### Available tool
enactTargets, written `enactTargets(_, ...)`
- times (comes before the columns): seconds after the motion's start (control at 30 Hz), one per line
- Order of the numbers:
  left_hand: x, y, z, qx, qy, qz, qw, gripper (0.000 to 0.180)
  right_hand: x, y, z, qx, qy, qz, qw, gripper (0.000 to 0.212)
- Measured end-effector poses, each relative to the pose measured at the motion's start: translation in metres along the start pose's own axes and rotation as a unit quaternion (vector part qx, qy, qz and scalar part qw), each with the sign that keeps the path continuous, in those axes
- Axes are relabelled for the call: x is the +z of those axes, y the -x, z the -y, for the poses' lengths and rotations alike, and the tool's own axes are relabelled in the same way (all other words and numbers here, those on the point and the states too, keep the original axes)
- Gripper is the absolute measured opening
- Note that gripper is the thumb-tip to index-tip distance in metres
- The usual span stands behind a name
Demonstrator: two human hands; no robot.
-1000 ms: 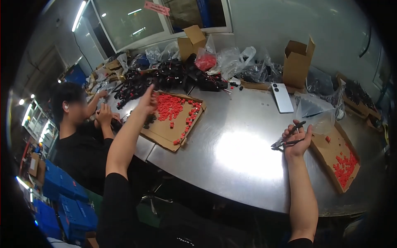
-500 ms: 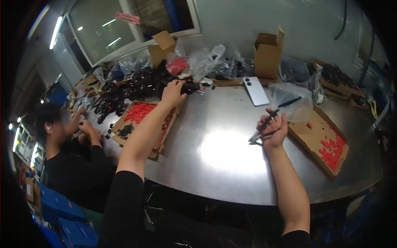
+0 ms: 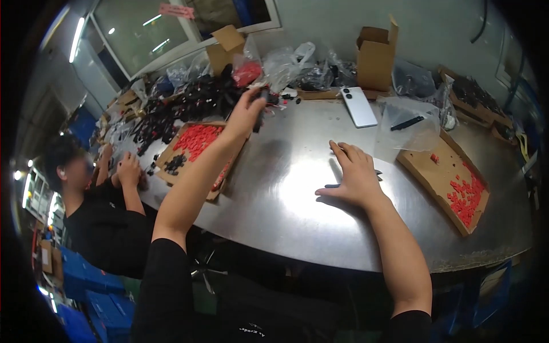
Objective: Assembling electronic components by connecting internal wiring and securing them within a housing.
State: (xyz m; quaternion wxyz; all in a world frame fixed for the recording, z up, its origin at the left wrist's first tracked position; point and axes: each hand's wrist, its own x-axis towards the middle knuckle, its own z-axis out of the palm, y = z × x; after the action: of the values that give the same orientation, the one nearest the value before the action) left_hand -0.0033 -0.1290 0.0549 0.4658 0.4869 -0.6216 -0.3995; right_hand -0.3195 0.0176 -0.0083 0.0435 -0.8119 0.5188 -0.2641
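At the near right edge of the dark pile, my left hand (image 3: 247, 114) is closed on a small black part (image 3: 260, 110), its exact kind hidden by the fingers and blur. My right hand (image 3: 355, 178) is palm down low over the metal table, fingers and thumb spread. Beneath it lies a pair of dark-handled pliers (image 3: 331, 186), mostly covered by the palm. The pile of black parts (image 3: 186, 108), dotted with red and white bits, spreads left of my left hand. Under my left forearm stands a cardboard tray (image 3: 166, 155) with red pieces (image 3: 197, 140) and black pieces (image 3: 175, 164).
On the right sits another cardboard tray (image 3: 426, 174) with small red pieces (image 3: 466, 197). A white phone (image 3: 359, 107) and a clear bag (image 3: 403, 134) with a black rod lie behind. Boxes (image 3: 374, 60) and plastic bags line the wall. A co-worker (image 3: 103, 211) sits at left.
My right hand has turned from palm up, holding the pliers, to palm down with fingers spread above them. My left hand has risen slightly from the pile's edge with the black part.
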Motion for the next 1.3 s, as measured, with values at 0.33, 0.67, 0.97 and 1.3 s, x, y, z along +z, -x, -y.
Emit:
enactTargets(0.33, 0.081, 0.178, -0.034, 0.069, -0.105, 0.023, 0.992, 0.066, -0.014, 0.003, 0.066, 0.045, -0.503, 0.179, 0.844, 0.051)
enactTargets(0.67, -0.059, 0.185, 0.011, 0.194, -0.254, -0.077, 0.944, 0.040, 0.006, -0.002, 0.043, 0.147, -0.584, 0.033, 0.797, 0.033)
enactTargets(0.97, -0.124, 0.213, 0.033, -0.002, -0.391, -0.030, 0.920, 0.028, 0.007, -0.007, 0.001, 0.164, -0.517, -0.065, 0.837, 0.024)
enactTargets(1.3, -0.005, 0.155, -0.023, 0.131, -0.047, 0.030, 0.990, 0.030, -0.004, 0.003, 0.035, 0.119, -0.674, 0.074, 0.725, 0.029)
